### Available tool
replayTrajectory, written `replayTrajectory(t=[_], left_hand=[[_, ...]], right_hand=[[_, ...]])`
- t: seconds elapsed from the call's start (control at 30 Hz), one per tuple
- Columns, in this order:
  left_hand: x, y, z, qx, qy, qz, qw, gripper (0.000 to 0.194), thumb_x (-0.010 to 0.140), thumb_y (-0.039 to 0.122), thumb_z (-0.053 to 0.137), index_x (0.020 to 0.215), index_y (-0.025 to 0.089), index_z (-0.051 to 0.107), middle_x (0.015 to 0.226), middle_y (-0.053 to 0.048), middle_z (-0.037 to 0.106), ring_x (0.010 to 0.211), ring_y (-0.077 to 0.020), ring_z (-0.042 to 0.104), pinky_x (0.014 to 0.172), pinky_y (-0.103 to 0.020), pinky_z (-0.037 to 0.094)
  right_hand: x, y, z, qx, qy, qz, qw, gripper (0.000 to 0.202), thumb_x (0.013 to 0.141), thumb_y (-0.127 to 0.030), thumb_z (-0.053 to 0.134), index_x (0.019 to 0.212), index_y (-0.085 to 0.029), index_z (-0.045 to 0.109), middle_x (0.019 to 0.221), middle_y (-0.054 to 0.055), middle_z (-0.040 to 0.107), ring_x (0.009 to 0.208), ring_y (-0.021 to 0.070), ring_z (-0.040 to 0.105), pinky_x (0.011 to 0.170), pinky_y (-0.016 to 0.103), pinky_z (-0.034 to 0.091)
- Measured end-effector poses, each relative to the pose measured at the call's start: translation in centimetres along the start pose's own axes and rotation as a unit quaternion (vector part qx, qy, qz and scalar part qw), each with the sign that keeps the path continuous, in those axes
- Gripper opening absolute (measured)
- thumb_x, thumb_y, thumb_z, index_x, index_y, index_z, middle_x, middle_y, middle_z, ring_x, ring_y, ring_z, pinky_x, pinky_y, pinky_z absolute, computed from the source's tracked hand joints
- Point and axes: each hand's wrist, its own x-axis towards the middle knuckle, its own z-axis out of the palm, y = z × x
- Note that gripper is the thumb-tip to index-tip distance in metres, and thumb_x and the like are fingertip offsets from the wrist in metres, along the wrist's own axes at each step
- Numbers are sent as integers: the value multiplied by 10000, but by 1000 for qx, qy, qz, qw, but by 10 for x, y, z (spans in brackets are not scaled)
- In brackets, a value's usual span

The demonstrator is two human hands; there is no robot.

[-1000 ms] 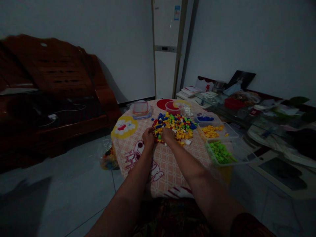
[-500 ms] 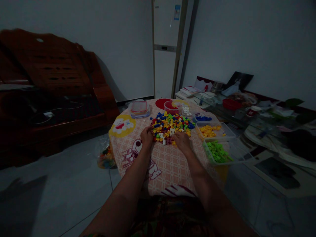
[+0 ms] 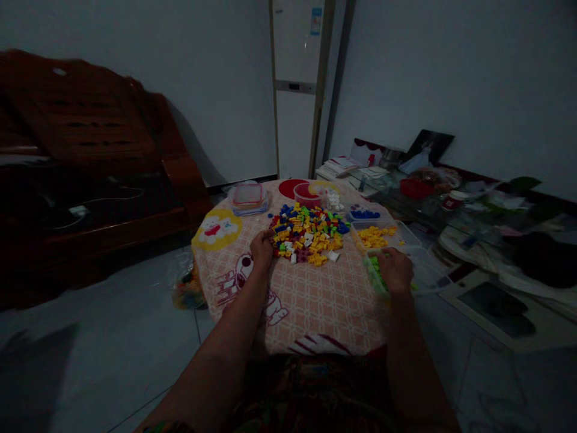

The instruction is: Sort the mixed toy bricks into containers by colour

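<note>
A heap of mixed toy building bricks (image 3: pixel 311 231), in yellow, blue, red, green and white, covers the middle of the round table. At its left edge is my left hand (image 3: pixel 262 249), fingers curled against the bricks; what they hold, if anything, is hidden. My right hand (image 3: pixel 395 269) is over the clear tray of green bricks (image 3: pixel 375 269), its fingers drawn together and pointing down. I cannot make out a brick between them. Just behind that tray, yellow bricks (image 3: pixel 375 236) lie in another clear tray, and blue bricks (image 3: pixel 365 214) fill a smaller one.
A pink round tub (image 3: pixel 308 196) and white bricks (image 3: pixel 334 200) stand behind the heap. Stacked lidded boxes (image 3: pixel 249 197) are at the back left. To the right is a cluttered glass table (image 3: pixel 419 207); a wooden bench (image 3: pixel 103 138) stands left.
My right hand has moved from the heap's front edge rightward to above the green bricks. My left hand stays beside the heap. The view has shifted slightly.
</note>
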Motion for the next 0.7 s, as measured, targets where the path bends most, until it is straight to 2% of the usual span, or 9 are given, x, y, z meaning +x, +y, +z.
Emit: replayTrajectory(t=[0.1, 0.17, 0.27, 0.37, 0.47, 0.53, 0.6, 0.7], left_hand=[[1, -1, 0, -28, -10, -24, 999, 442, 680, 155, 462, 975, 199, 788, 920, -46, 801, 802, -195, 731, 795, -308, 585], [0, 0, -1, -35, -11, -24, 999, 451, 672, 151, 461, 978, 195, 788, 928, -48, 800, 803, -191, 727, 796, -305, 581], [-2, 4, -2, -38, -11, -22, 999, 477, 664, 148, 449, 991, 189, 794, 937, -49, 800, 811, -184, 724, 785, -296, 576], [-6, 8, -3, -34, -13, -24, 999, 487, 659, 150, 452, 1004, 182, 796, 948, -51, 799, 812, -179, 718, 763, -286, 572], [-8, 10, -3, -45, -15, -28, 999, 475, 658, 158, 456, 997, 177, 789, 930, -53, 792, 796, -176, 715, 746, -285, 576], [-8, 10, -2, -60, -18, -30, 998, 472, 658, 158, 452, 995, 178, 782, 914, -52, 787, 789, -175, 715, 745, -286, 583], [-8, 9, -2, -64, -24, -32, 997, 467, 660, 154, 454, 993, 180, 779, 902, -52, 786, 784, -175, 717, 746, -287, 588], [-7, 8, -3, -49, -18, -29, 998, 433, 680, 143, 474, 981, 188, 782, 915, -54, 793, 798, -180, 725, 770, -299, 596]], right_hand=[[-6, -13, 9, 49, -13, -16, 999, 436, 947, -318, 570, 1278, -108, 762, 1038, 163, 816, 936, 283, 741, 821, 339, 491], [-14, -32, 18, 91, -48, -53, 993, 413, 968, -307, 545, 1262, -120, 769, 1007, 142, 818, 917, 265, 747, 816, 323, 503], [-30, -71, 36, 121, -116, -128, 977, 346, 992, -275, 538, 1203, -173, 792, 1098, 115, 822, 946, 232, 756, 831, 292, 512], [-46, -114, 55, 79, -172, -171, 967, 325, 1013, -252, 548, 1227, -198, 787, 1139, 110, 822, 1027, 239, 757, 857, 287, 507], [-56, -156, 74, 58, -231, -244, 940, 342, 1052, -249, 511, 1280, -220, 765, 1225, 102, 805, 1122, 235, 741, 908, 285, 504], [-58, -181, 86, 34, -245, -273, 930, 373, 1062, -236, 500, 1361, -211, 723, 1301, 113, 781, 1198, 240, 720, 961, 296, 497], [-56, -200, 96, 4, -254, -285, 924, 391, 1067, -225, 486, 1396, -196, 696, 1314, 133, 772, 1227, 250, 711, 981, 314, 497], [-50, -218, 107, -48, -275, -278, 919, 364, 1066, -206, 476, 1333, -170, 720, 1282, 161, 779, 1214, 267, 721, 953, 335, 513]])
